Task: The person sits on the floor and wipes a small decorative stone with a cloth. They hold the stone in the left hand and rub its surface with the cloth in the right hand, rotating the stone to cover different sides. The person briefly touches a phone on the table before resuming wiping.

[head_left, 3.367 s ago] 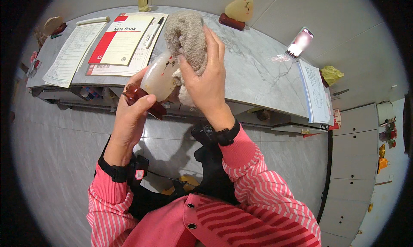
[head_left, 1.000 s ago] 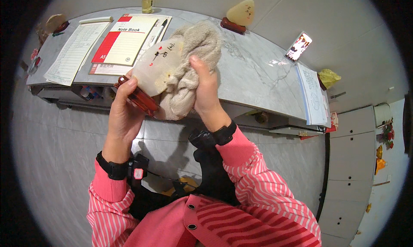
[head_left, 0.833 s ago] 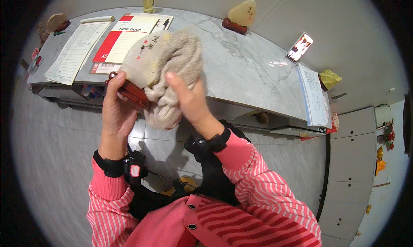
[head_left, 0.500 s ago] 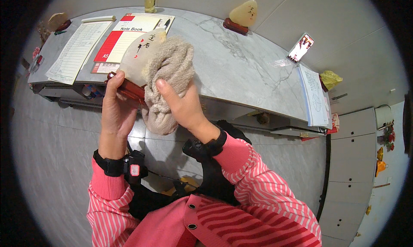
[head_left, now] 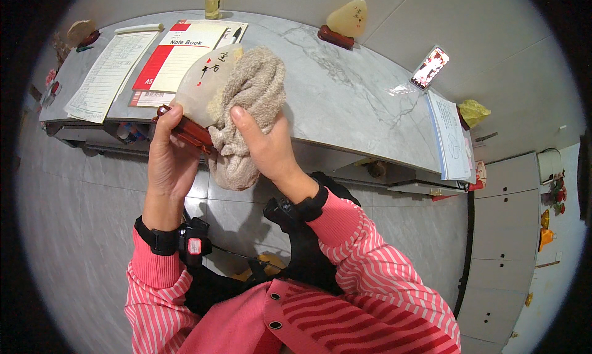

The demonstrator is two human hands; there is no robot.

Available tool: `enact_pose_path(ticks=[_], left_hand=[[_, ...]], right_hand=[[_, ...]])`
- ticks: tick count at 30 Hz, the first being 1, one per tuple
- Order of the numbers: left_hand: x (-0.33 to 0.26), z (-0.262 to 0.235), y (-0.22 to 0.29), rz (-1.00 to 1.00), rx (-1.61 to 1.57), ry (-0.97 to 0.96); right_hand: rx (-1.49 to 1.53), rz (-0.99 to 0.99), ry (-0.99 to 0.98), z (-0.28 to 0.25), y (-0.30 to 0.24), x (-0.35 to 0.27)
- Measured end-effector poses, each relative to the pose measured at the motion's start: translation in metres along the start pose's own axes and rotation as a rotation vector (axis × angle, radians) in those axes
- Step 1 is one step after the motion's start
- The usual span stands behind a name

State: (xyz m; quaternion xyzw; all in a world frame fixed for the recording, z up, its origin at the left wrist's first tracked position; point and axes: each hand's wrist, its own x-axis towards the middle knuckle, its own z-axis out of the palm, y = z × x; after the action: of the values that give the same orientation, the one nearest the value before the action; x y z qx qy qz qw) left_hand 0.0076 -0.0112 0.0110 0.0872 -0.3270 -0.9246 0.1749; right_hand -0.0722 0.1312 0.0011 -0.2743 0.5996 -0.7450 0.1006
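Observation:
My left hand point(head_left: 169, 154) is closed round the dark red wooden stand point(head_left: 192, 132) of a stone ornament, thumb on top of its end. The pale, translucent stone plaque point(head_left: 200, 86) with dark and red painted writing rises tilted from that stand. In my right hand point(head_left: 268, 144) a bunched beige towel point(head_left: 256, 86) is gripped, thumb across its folds. The towel lies against the stone's right side and hides that part. Its lower end hangs down below my fingers, which are mostly hidden beneath.
Beyond my hands lies a grey marbled desk point(head_left: 308, 89). On it are a red and cream notebook point(head_left: 176, 61), a paper pad point(head_left: 111, 73), a bottle point(head_left: 213, 3), a similar stone ornament point(head_left: 345, 24), a lit phone point(head_left: 430, 67) and papers point(head_left: 450, 135) at the right.
The towel and my right hand have shifted slightly up and right along the stone. My left hand keeps its hold on the stand, which has moved a little to the right.

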Motion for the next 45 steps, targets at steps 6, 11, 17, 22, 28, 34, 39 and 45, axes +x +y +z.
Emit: enact_pose_path(ticks=[6, 11, 17, 22, 28, 34, 39, 45], left_hand=[[-0.002, 0.003, 0.001, -0.011, 0.003, 0.014], [-0.002, 0.004, 0.001, 0.002, 0.001, 0.010], [-0.002, -0.002, -0.003, 0.008, 0.038, 0.036], [-0.004, -0.004, -0.006, -0.042, 0.076, -0.036], [-0.013, 0.003, -0.005, -0.177, 0.140, -0.187], [-0.008, 0.006, -0.007, -0.154, 0.120, -0.122], [-0.006, 0.005, -0.008, -0.075, 0.139, -0.068], [-0.003, 0.005, -0.005, -0.012, 0.225, -0.013]], right_hand=[[-0.015, -0.013, 0.015, 0.001, -0.002, -0.001], [-0.023, 0.007, 0.024, 0.001, -0.001, 0.000], [-0.047, 0.007, 0.056, 0.001, 0.000, -0.001], [-0.025, -0.063, 0.151, -0.015, -0.008, 0.009], [0.399, 0.040, 0.183, -0.040, -0.019, 0.022], [0.493, 0.137, 0.100, -0.033, -0.016, 0.021], [0.462, 0.163, 0.048, -0.024, -0.013, 0.015], [0.376, 0.159, 0.011, -0.011, -0.009, 0.009]])
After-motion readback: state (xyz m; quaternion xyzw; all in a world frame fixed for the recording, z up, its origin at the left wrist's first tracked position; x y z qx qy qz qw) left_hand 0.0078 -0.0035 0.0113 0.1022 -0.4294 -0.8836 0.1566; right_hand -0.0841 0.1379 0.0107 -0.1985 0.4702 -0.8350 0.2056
